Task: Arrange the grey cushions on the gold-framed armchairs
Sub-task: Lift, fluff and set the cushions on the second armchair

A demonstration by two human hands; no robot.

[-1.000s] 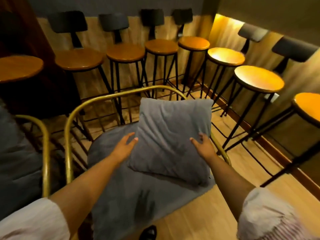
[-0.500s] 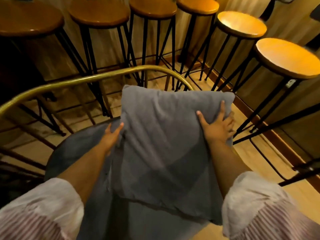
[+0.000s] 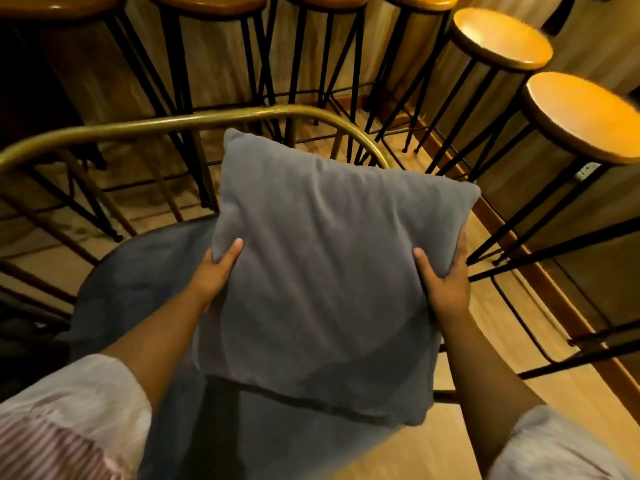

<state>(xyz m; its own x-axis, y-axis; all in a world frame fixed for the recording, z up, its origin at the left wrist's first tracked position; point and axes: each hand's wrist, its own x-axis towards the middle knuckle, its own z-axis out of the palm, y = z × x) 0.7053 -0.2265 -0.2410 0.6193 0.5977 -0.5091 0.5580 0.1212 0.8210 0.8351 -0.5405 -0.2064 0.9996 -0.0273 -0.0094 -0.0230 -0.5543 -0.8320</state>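
With the left hand (image 3: 214,271) and right hand (image 3: 445,282) both clamped on the grey cushion (image 3: 332,271) edges, they should probably prop it squarely against the gold frame (image 3: 166,124).

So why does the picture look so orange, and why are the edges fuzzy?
Head view: warm light glares off the round stool seats at upper right; the striped sleeves at the bottom corners are blurred, and the gold chair frame bows from the wide lens. The grey cushion held in the middle stays fairly sharp, with a shadow beneath.
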